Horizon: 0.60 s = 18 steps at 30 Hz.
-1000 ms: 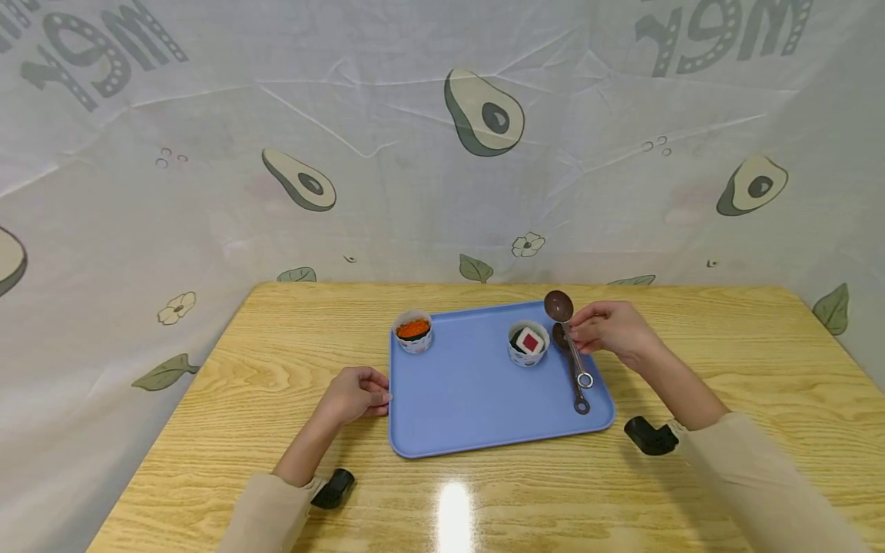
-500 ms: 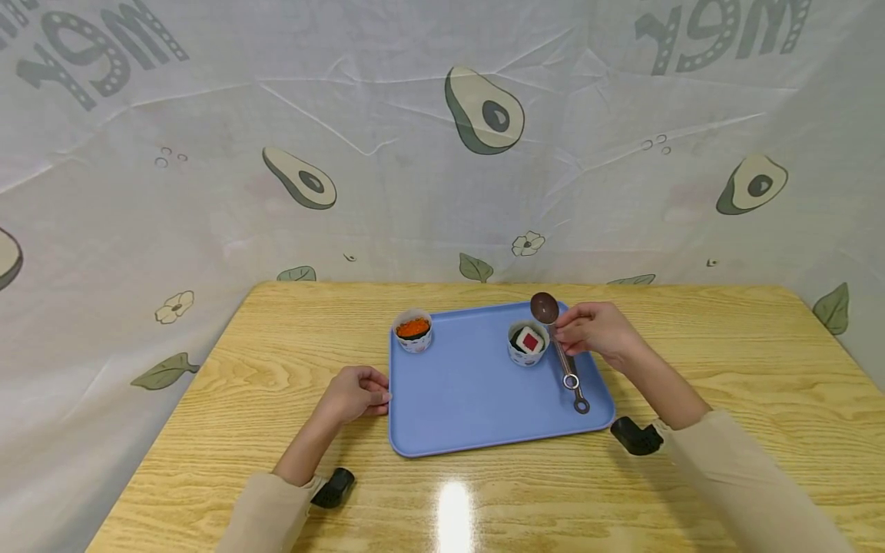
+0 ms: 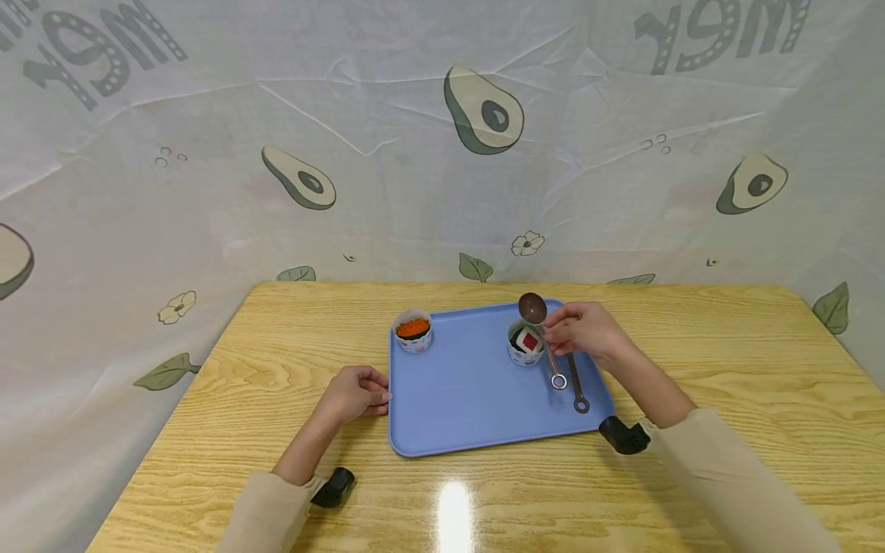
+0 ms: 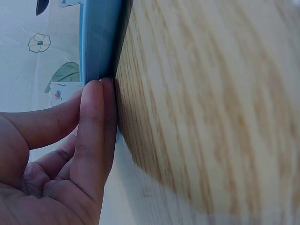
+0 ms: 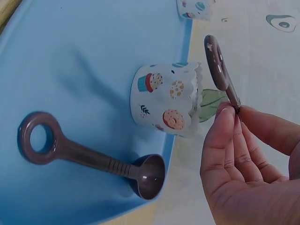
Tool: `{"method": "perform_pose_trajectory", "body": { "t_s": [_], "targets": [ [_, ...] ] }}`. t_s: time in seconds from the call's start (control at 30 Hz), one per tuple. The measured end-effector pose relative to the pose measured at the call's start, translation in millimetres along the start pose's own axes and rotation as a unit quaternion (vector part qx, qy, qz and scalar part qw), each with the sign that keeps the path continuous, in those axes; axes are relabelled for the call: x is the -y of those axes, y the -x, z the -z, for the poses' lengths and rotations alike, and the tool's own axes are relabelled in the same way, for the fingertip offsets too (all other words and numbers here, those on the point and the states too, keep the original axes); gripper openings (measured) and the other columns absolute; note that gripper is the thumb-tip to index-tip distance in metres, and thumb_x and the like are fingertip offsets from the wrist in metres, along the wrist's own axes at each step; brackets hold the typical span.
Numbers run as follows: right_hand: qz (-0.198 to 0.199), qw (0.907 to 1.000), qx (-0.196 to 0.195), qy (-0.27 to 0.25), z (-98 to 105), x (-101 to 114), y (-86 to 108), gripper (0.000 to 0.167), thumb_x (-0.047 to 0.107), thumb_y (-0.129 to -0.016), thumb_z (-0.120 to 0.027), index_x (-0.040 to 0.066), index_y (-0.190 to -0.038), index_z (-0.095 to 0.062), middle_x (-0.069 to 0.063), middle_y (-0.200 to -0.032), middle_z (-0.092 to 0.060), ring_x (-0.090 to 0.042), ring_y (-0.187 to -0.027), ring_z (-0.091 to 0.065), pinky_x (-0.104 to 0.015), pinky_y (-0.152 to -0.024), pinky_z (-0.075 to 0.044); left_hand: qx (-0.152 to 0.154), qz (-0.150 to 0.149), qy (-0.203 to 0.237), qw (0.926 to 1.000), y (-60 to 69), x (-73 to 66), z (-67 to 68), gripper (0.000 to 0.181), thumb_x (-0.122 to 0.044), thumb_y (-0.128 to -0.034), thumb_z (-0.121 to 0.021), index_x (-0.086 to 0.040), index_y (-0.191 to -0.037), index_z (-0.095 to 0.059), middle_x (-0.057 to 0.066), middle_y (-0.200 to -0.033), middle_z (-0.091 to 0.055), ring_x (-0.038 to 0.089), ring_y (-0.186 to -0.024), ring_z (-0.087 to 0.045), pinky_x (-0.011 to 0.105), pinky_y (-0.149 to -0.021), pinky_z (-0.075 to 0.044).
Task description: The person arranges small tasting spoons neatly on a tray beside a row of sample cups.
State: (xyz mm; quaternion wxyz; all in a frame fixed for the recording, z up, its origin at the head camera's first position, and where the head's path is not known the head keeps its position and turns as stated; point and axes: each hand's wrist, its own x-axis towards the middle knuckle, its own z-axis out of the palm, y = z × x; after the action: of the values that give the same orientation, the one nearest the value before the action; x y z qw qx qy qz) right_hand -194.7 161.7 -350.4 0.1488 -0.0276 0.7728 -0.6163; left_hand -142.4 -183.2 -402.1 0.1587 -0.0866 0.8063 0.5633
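A blue tray point(image 3: 470, 392) lies on the table, and the fingers of my left hand point(image 3: 356, 393) touch its left edge; in the left wrist view, my fingertips and thumb meet at the tray's side. My right hand point(image 3: 588, 332) pinches the handle of a brown spoon point(image 3: 532, 309) and holds it above the tray, beside a paper cup point(image 5: 164, 96). That cup holds a white and red sushi piece point(image 3: 529, 341). Another brown spoon point(image 5: 79, 154) lies on the tray's right side. A second paper cup point(image 3: 415, 344) with an orange-topped piece point(image 3: 412, 329) stands in the back left corner.
The wooden table point(image 3: 311, 330) extends around the tray. Behind it hangs a pale cloth point(image 3: 387, 192) printed with avocados and leaves. Black devices are strapped at both wrists, the right one point(image 3: 624, 436) beside the tray's front right corner.
My right hand has moved left with the spoon, from over the lying spoon to beside the sushi cup. My left hand and the tray have stayed in place.
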Motion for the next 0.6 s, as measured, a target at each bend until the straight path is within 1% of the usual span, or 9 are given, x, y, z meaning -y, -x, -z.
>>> {"method": "perform_pose_trajectory", "body": {
  "t_s": [0.23, 0.5, 0.6],
  "targets": [
    [-0.004, 1.0, -0.002, 0.009, -4, 1, -0.3, 0.023, -0.009, -0.082, -0.058, -0.016, -0.102, -0.052, -0.007, -0.073, -0.062, -0.015, -0.062, -0.06, -0.034, -0.062, -0.057, 0.002, -0.003, 0.001, 1.0, 0.1, -0.7, 0.4, 0.014, 0.014, -0.0816, -0.057, 0.013, -0.095, -0.054, 0.011, -0.072, -0.054, 0.015, -0.059, -0.059, 0.029, -0.06, -0.057],
    [-0.003, 1.0, 0.004, -0.003, -12, 3, -1.9, 0.02, -0.008, -0.083, -0.058, -0.016, -0.1, -0.053, -0.005, -0.07, -0.063, -0.014, -0.059, -0.06, -0.031, -0.059, -0.056, 0.001, 0.001, -0.003, 1.0, -0.2, -1.3, 0.4, 0.015, 0.014, -0.0817, -0.057, 0.013, -0.096, -0.054, 0.012, -0.072, -0.054, 0.015, -0.059, -0.06, 0.029, -0.06, -0.057],
    [-0.004, 1.0, 0.006, -0.005, -16, 5, -2.6, 0.022, -0.009, -0.082, -0.059, -0.017, -0.101, -0.052, -0.007, -0.072, -0.064, -0.014, -0.059, -0.06, -0.03, -0.059, -0.056, 0.0, 0.002, -0.005, 1.0, -0.1, -1.6, 0.5, 0.015, 0.014, -0.0817, -0.058, 0.013, -0.096, -0.054, 0.012, -0.073, -0.054, 0.015, -0.059, -0.06, 0.029, -0.06, -0.057]
  ]
}}
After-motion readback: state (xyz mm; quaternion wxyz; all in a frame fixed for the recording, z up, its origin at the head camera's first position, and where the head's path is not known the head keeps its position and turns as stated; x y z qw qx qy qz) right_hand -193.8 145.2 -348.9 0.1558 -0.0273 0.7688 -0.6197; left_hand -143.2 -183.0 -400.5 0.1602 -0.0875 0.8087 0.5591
